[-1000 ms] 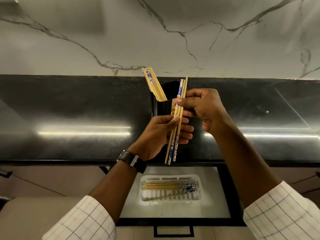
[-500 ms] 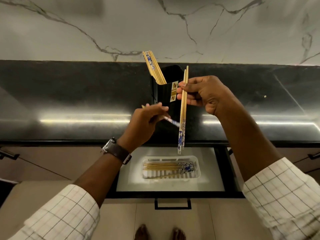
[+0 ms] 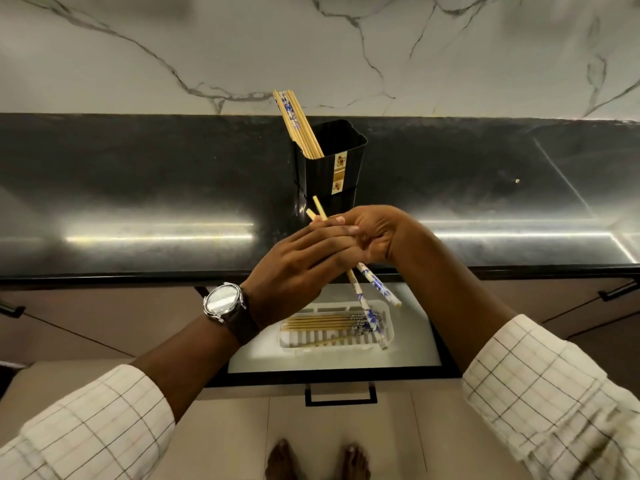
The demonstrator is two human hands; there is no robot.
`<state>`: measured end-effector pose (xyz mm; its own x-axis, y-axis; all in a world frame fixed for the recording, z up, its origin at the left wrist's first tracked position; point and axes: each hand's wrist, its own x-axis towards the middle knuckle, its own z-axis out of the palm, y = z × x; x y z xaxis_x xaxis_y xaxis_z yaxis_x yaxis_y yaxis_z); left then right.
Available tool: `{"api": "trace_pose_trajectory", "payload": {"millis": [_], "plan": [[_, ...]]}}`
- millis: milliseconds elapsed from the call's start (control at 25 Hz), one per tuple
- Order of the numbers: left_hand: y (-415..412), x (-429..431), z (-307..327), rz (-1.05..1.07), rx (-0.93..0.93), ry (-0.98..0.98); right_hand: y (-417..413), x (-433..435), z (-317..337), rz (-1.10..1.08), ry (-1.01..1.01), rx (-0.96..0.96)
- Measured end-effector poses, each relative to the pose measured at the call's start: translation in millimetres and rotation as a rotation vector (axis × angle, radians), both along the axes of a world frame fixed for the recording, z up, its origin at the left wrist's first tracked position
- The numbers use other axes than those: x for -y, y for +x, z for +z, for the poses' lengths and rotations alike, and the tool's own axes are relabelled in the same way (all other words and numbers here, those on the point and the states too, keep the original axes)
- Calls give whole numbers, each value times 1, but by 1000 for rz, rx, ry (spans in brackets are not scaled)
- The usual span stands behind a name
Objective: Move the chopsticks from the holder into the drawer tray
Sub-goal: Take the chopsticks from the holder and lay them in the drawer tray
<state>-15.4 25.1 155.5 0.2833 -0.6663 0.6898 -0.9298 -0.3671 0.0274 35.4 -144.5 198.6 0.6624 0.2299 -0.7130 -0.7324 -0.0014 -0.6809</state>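
- Head view: both hands have come down from beside the holder [image 3: 330, 161] and joined in front of it, over the table [image 3: 138, 188] edge. Half a second ago they were apart, each with its own sticks.
- Left hand [image 3: 294, 268] grip: fingers pressed together over the held chopsticks [image 3: 372, 289], laid across my right hand [image 3: 372, 237]. Right grip: curled shut on the same bundle. Blue-patterned ends point down toward the tray [image 3: 388, 332] in the open drawer [image 3: 408, 355].
- Meaning: sticks regrouped into one bundle, likely ready to lower in.
- Tray already holds a row of chopsticks lying flat. Remaining chopsticks [image 3: 298, 124] lean at the holder's left corner, so task is partway.
- Labels: gold-and-red sticker on the holder front, writing too small to read. Watch [image 3: 223, 301] dial unreadable.
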Motion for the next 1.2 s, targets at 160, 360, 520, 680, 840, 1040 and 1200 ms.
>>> {"api": "trace_pose_trajectory", "payload": {"millis": [160, 360, 520, 680, 840, 1040, 1200], "plan": [[-12, 8, -1, 225, -368, -426, -26, -5, -10, -82, -81, 88], [-5, 7, 13, 280, -1284, -855, -50, 7, -22, -185, -107, 736], [0, 6, 9, 236, -1576, -815, -48, -6, -21, -62, -52, 800], [1, 9, 1, 186, -1696, -696, -39, -1, -24, -297, 5, 671], [4, 6, -8, 132, -1824, -601, -41, 7, -27, -286, 35, 647], [10, 5, -22, 168, -1803, -309, -47, 14, -36, -316, -44, 558], [2, -24, -56, 230, -1869, 18, -67, 24, -88, -900, 89, 113]]}}
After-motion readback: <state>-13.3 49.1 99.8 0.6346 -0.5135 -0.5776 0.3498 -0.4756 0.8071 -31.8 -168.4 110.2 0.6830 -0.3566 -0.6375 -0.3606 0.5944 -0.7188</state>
